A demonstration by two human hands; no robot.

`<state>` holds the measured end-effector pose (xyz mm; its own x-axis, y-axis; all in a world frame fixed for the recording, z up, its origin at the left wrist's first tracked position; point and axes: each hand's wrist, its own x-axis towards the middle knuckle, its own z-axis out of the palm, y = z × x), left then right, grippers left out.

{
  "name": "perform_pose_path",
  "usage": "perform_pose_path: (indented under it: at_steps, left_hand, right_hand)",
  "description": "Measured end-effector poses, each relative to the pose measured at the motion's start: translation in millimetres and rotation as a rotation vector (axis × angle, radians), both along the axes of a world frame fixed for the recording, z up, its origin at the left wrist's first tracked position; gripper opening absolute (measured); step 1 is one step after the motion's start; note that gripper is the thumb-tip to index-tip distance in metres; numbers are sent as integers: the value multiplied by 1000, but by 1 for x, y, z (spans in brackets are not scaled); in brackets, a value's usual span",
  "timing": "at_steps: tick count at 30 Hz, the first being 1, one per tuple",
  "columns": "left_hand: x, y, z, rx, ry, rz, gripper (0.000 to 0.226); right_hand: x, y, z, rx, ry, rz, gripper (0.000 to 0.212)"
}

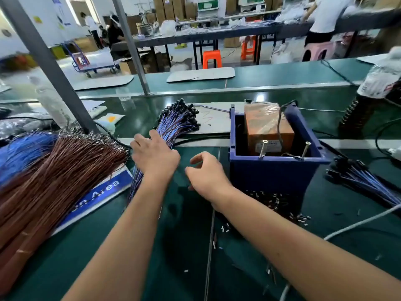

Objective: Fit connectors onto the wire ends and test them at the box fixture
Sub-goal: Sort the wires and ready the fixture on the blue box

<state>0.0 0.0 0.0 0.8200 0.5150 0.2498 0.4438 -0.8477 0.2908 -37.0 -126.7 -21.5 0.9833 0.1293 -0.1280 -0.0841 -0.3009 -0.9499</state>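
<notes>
Green benches (271,77) run across, grey posts (130,44) rising from them. Far: dark table (217,32), orange stools (211,58), pink stool (315,52), stacked cartons (171,7), blue cart (86,61) left, pale floor.

At a green workbench (134,246), a worker's left hand (155,156) rested on a bundle of blue wires (173,124) tipped with black connectors (186,108), while the right hand (206,173), fingers loosely curled and holding nothing, hovered beside a blue box fixture (273,170) with small loose terminals (280,205) scattered before it.
</notes>
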Motion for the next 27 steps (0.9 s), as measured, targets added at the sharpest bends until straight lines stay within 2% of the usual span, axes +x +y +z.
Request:
perform_pose_path:
  at_steps: [2, 4, 6, 9, 13, 14, 17, 21, 24, 27]
  left_hand:
    - [13, 11, 4, -82, 181, 71, 76]
    - [24, 21, 2, -163, 259, 95, 83]
    - [31, 24, -6, -176, 281, 84, 79]
    - [40, 28, -8, -116, 275, 5, 65]
    - [40, 31, -5, -128, 220, -65, 50]
    - [38, 32, -4, -132, 210, -90, 51]
    - [26, 28, 5, -120, 189, -123, 50]
    - [-6, 17, 19, -36, 134, -120, 47]
    - [-34, 8, 13, -28, 110, -118, 51]
    - [-58, 6, -2, -86, 193, -91, 61]
  right_hand:
    - [7, 10, 2, 9, 41, -21, 23]
    - [11, 19, 2, 19, 79, -1, 28]
    - [17, 29, -2, 41, 118, 15, 35]
    - [25, 45, -3, 116, 149, 15, 35]
    - [34, 61, 1, 276, 256, -17, 66]
    - [36, 63, 2, 321, 277, -25, 65]
    - [44, 59, 2, 523, 363, -23, 45]
    - [40, 51, 9, 702, 478, 34, 44]
    - [34, 48, 11, 644, 429, 49, 36]
    - [32, 47, 5, 327, 295, 33, 31]
